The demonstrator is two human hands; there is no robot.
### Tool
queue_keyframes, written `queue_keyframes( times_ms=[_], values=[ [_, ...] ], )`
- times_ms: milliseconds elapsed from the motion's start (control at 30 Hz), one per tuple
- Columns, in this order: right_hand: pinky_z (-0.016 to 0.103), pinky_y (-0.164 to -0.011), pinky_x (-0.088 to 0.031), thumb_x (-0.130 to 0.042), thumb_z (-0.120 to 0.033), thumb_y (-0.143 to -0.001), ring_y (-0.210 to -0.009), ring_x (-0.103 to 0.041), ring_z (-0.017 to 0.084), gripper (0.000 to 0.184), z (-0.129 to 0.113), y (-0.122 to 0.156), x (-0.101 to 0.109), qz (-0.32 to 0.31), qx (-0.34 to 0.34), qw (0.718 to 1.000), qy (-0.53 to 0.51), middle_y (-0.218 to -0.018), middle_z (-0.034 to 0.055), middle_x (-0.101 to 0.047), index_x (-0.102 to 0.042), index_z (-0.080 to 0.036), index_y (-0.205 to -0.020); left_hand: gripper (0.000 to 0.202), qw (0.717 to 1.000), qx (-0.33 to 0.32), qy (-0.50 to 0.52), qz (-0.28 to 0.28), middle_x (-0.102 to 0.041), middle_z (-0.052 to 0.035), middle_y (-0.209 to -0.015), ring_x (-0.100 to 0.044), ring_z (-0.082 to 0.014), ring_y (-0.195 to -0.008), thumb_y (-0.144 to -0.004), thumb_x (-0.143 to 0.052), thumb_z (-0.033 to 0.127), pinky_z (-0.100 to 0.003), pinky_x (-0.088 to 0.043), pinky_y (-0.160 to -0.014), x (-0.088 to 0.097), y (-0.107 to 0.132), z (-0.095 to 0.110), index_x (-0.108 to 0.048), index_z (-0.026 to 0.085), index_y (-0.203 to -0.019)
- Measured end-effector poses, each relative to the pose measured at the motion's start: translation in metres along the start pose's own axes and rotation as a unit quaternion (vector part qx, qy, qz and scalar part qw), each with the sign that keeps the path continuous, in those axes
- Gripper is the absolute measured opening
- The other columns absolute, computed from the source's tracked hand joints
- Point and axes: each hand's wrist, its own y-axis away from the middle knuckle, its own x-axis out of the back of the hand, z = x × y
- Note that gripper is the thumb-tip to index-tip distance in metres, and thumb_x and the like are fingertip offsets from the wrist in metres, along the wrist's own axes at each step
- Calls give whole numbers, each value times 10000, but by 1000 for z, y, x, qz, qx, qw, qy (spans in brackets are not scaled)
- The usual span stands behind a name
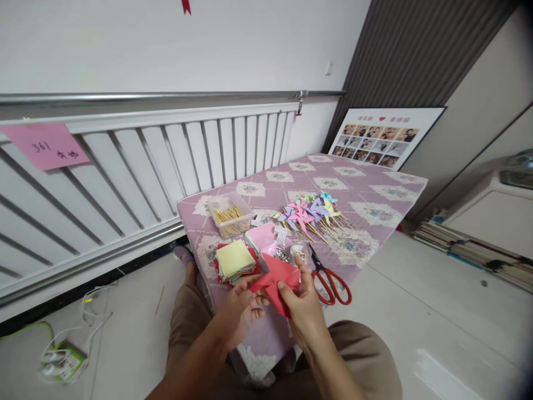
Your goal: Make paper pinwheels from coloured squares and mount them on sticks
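A folded red paper piece [277,278] is held over the near end of a low table with a purple patterned cloth [366,194]. My left hand [241,311] pinches its left edge with fingers curled under it. My right hand [302,303] grips its right side, thumb on top. Just beyond lie a stack of coloured paper squares [234,260], yellow on top, and red-handled scissors [331,280] to the right of my right hand.
A clear box of wooden sticks [230,215] and a heap of finished paper pinwheels [310,214] lie farther on the cloth. A white slatted radiator [125,172] runs along the left. A photo board [383,136] leans at the back; books [470,247] and cables [66,355] lie on the floor.
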Motion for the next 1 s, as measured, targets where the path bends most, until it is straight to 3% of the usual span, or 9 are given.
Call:
queue_keyframes(
  times_ms=[100, 167, 300, 433, 633, 1000],
  values=[
    [230, -584, -543, -735, -306, -690, -605, -635, 113, 887, 6, 0, -3, 27, 5, 1000, -15, -876, -14, -680, -271, -265, -1445, 325, 998, -29, 29, 57, -670, -53, -939, -605, -139, -795, -654, -794, 366, -226, -417, -641, -4, 1, -26, -689, 212, -921],
    [233, -594, -548, -731, -304, -693, -617, -640, 120, 880, 10, 1, -5, 43, 9, 999, -18, -863, -15, -675, -274, -252, -1442, 344, 994, -69, 37, 71, -679, -50, -978, -617, -150, -845, -645, -801, 367, -240, -439, -703, -16, 1, -35, -686, 211, -930],
    [241, -636, -556, -720, -298, -721, -673, -654, 131, 842, 16, 4, -7, 57, 20, 998, -19, -895, -9, -677, -278, -255, -1435, 337, 983, -121, 71, 116, -705, -44, -890, -644, -168, -850, -586, -832, 333, -275, -458, -804, -41, -7, -36, -685, 183, -849],
    [283, -718, -567, -697, -306, -753, -762, -672, 157, 831, 22, 6, -4, 68, 43, 997, 7, -991, 29, -680, -250, -237, -1450, 269, 977, -122, 50, 166, -702, -31, -779, -647, -156, -747, -586, -812, 309, -280, -471, -783, -49, -17, -37, -667, 163, -759],
    [280, -717, -567, -681, -301, -776, -746, -675, 155, 801, 23, 7, -2, 73, 46, 996, 10, -950, 21, -697, -251, -232, -1449, 234, 975, -114, 44, 184, -684, -12, -718, -627, -131, -681, -577, -800, 269, -249, -470, -713, -52, -23, -41, -651, 153, -715],
    [270, -703, -573, -686, -300, -779, -732, -675, 153, 854, 19, 9, 0, 81, 46, 996, 1, -911, 18, -707, -202, -233, -1479, 246, 975, -123, 34, 183, -675, -6, -709, -627, -146, -685, -579, -795, 296, -268, -473, -713, -61, -22, -40, -632, 163, -708]
  ],
)
